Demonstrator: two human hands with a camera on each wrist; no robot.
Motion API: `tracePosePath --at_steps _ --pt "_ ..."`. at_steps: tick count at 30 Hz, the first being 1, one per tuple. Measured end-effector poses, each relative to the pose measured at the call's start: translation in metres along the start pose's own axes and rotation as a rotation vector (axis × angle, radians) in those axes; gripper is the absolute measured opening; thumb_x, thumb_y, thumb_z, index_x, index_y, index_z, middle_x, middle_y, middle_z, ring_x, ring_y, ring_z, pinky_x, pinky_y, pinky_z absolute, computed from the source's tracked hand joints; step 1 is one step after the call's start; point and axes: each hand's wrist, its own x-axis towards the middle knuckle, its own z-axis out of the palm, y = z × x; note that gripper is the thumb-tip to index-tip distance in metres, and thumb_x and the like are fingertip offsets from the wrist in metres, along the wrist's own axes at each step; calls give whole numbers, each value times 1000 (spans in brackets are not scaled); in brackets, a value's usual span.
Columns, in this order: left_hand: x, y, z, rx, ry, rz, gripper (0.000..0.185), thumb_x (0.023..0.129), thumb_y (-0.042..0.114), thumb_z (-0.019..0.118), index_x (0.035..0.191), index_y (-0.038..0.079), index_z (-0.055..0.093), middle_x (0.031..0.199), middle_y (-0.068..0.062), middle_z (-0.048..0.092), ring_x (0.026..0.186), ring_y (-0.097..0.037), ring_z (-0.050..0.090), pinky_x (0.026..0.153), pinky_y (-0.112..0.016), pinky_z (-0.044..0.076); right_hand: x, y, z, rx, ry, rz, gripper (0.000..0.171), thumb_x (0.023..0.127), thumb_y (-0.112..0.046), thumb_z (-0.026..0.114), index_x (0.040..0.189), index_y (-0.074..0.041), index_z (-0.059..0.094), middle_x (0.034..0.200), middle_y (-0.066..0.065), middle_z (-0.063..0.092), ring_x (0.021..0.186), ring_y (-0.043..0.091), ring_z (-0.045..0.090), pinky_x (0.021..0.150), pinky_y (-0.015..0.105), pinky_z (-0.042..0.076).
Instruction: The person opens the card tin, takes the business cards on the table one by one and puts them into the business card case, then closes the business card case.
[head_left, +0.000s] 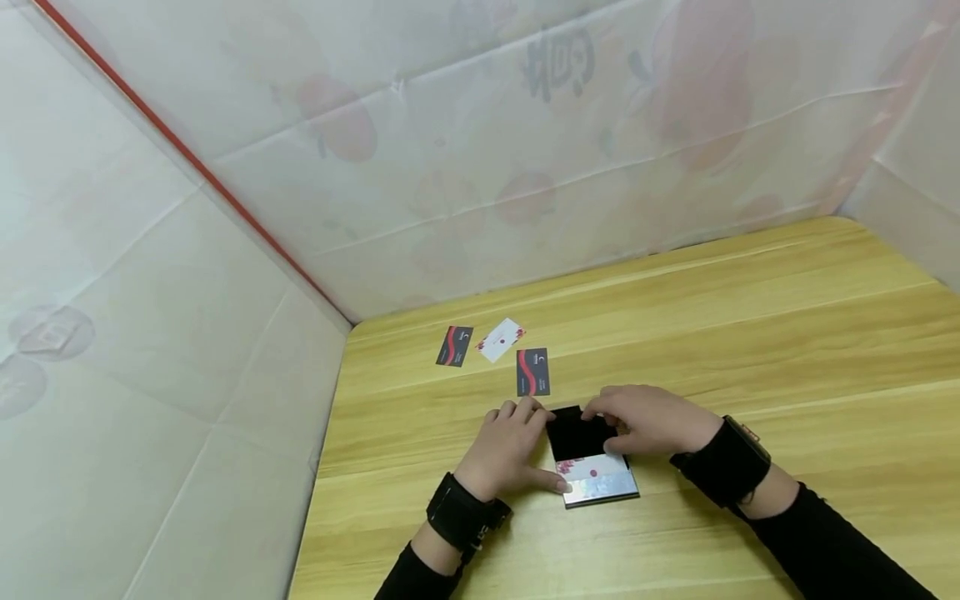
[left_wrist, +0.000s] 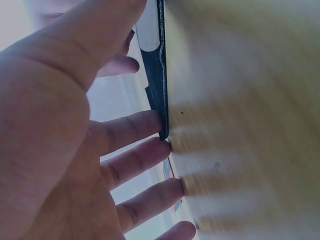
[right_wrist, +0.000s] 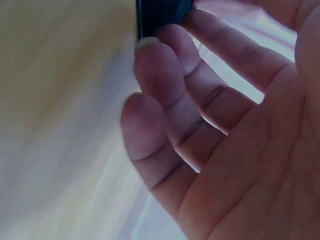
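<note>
Head view: a black card case [head_left: 583,446] lies open on the wooden bench [head_left: 750,333], directly in front of the person and between both hands. Its dark lid part faces away from the person; its nearer part shows a white card with red marks [head_left: 588,469] and a shiny silvery edge. The left hand [head_left: 504,448] rests flat at the case's left side, its fingers straight and slightly spread, fingertips touching the far left corner and the thumb lying along the near left edge. The right hand [head_left: 647,419] comes over the case's far right edge, its fingers gently bent onto the dark lid; whether they pinch it cannot be told here. In the left wrist view the case edge [left_wrist: 159,85] is a thin dark strip on the bench, with the spread fingers [left_wrist: 135,127] touching its end. In the right wrist view the bent fingers [right_wrist: 165,75] press against a dark corner of the case [right_wrist: 160,15]. Farther back on the bench lie three loose cards: a black card with a red wave [head_left: 533,372] just beyond the case, a white card with a red dot [head_left: 501,340], and another black and red card [head_left: 454,346]. Their print is too small to read. Both wrists wear black straps, and pale sheeting with faded red shapes and a blurred dark character walls the bench.
</note>
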Motion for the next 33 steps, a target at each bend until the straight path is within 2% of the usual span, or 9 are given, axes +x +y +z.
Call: tracePosePath --at_steps 6,11,14,20,24,27,33 --pt "0 -1 0 -2 -3 1 100 64 83 68 140 21 53 133 4 47 118 -21 49 98 -45 45 -3 4 -4 33 -57 67 63 69 -30 88 127 -18 66 96 -9 56 79 10 49 72 30 45" --pt "0 -1 -2 5 0 -3 99 65 82 70 140 20 52 134 3 47 118 -21 49 98 -45 45 -3 5 -4 37 -61 69 71 67 -27 89 132 -18 63 98 -7 56 81 10 51 72 30 47" --pt "1 -1 -3 5 -3 -4 99 65 82 69 140 20 52 134 3 47 118 -21 49 98 -44 45 -3 5 -5 39 -63 69 70 67 -28 88 132 -19 63 97 -7 55 78 10 49 70 30 45" --pt "0 0 -1 -11 -6 -4 99 64 82 69 141 21 52 139 1 45 122 -22 48 100 -45 45 -3 4 -4 22 -43 74 53 84 -41 79 129 -18 65 90 -6 52 72 8 45 65 27 40" --pt "-1 0 -2 -47 -18 -22 99 64 80 71 141 22 50 158 -12 29 133 -28 44 107 -49 40 -2 4 -4 15 -29 74 48 87 -41 75 127 -17 66 87 -6 51 71 7 45 64 26 39" --pt "-1 -1 -3 -71 -30 -38 100 64 79 73 143 22 48 164 -18 16 139 -32 39 111 -50 37 -1 3 -4 16 -24 74 47 87 -40 75 127 -16 66 87 -6 51 71 7 45 64 26 39" --pt "-2 -3 -2 -93 -46 -26 99 66 78 71 145 22 47 166 -8 21 142 -31 35 111 -53 35 1 5 0 4 -30 66 47 87 -42 75 126 -17 66 87 -7 51 71 7 45 64 26 39"
